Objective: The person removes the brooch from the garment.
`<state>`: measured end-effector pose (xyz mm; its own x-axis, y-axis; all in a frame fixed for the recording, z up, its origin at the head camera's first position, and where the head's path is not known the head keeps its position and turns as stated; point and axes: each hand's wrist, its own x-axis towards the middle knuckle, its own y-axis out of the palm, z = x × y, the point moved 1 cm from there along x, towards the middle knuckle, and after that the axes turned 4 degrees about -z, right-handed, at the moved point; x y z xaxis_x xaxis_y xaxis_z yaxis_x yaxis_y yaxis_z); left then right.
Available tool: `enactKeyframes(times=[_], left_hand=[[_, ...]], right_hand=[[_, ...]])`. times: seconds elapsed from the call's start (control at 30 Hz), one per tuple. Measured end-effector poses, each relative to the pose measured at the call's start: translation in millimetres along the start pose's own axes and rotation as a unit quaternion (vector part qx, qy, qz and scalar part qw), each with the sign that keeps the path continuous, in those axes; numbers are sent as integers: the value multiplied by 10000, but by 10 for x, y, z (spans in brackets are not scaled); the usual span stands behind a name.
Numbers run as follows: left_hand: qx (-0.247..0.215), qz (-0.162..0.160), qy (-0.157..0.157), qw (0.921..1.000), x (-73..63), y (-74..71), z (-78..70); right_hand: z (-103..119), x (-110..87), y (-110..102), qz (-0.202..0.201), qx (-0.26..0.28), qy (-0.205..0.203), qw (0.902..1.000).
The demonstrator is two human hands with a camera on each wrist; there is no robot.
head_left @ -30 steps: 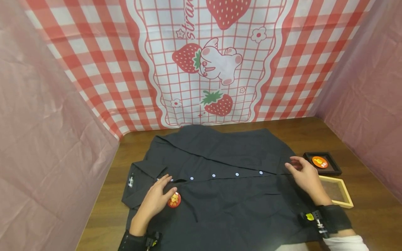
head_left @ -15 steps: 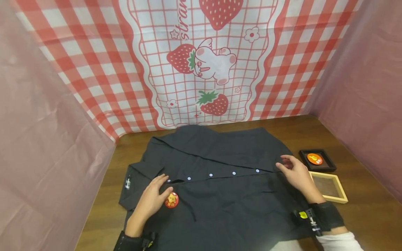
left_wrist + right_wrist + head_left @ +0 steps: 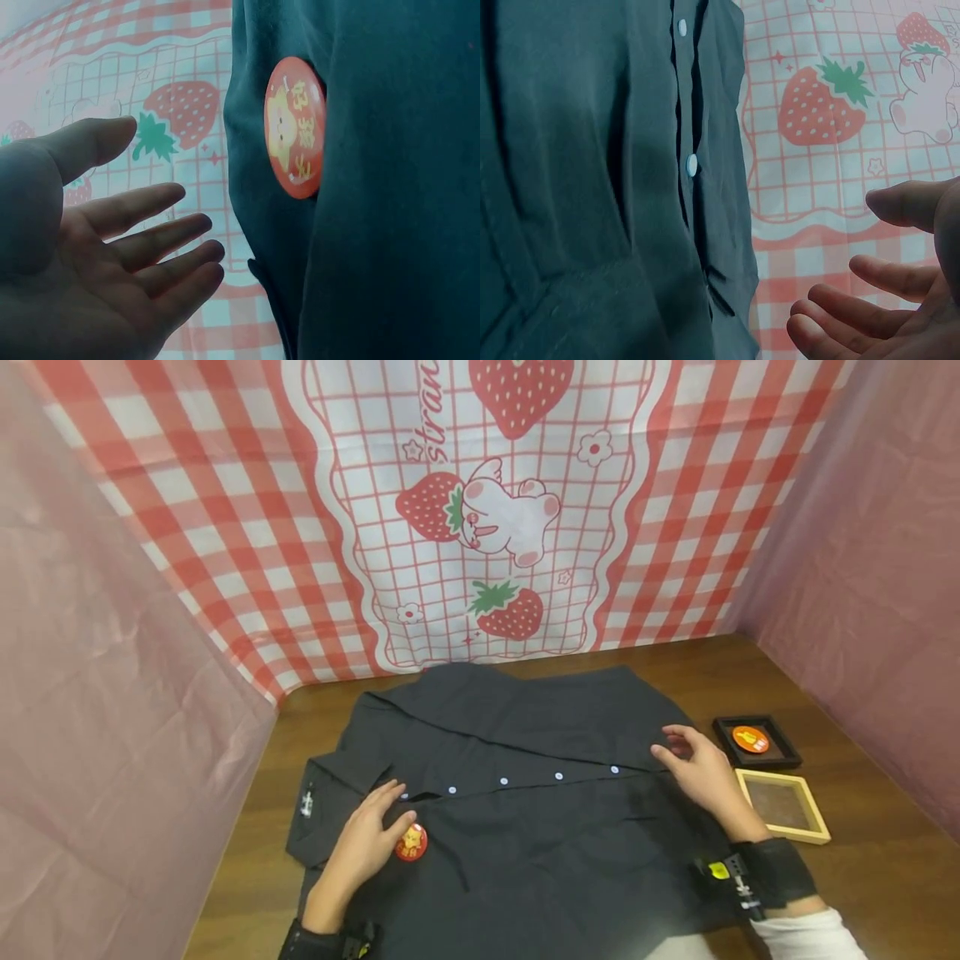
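A dark grey button-up shirt (image 3: 525,852) lies spread on the table, its collar to the left and a row of white buttons (image 3: 504,781) across the middle. My left hand (image 3: 360,843) hovers over the collar side with relaxed, spread fingers and holds nothing. Just beside its thumb, a round red badge (image 3: 412,842) with a yellow cartoon figure sits on the shirt; the left wrist view shows the badge (image 3: 295,127) against the cloth. Over the shirt's right part, my right hand (image 3: 701,772) is also held with loose fingers and nothing between them.
On the right of the wooden table (image 3: 870,827) lie a black frame (image 3: 787,752) with an orange badge (image 3: 751,740) in it and a pale wooden frame (image 3: 813,806). A strawberry-print checked cloth (image 3: 300,568) hangs behind. Pink cloths (image 3: 862,568) hang at both sides.
The head view has shifted slightly, so everything sits a little further left in it. Both hands keep nearly the same pose over the shirt.
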<state>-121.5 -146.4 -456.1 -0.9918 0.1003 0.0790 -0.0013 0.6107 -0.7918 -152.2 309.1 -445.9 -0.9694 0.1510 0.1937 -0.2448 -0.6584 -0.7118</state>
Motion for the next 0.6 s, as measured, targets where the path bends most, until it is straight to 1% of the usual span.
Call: enactKeyframes(times=[0.1,0.2,0.27,0.37,0.6], left_hand=[[-45,-25,82,10000,2,23,-2],[-114,-147,94,9998,-9,33,21],[-125,-224,97,9996,-9,31,31],[-106,-269,143,9995,3,25,31],[-124,-208,165,9996,39,14,21]], right_hand=[[11,7,23,196,-96,-25,9998],[34,16,67,441,-235,-46,9987],[56,21,91,530,-281,-34,9982],[94,26,117,561,-274,-9,9980],[151,14,159,585,-245,131,9979]])
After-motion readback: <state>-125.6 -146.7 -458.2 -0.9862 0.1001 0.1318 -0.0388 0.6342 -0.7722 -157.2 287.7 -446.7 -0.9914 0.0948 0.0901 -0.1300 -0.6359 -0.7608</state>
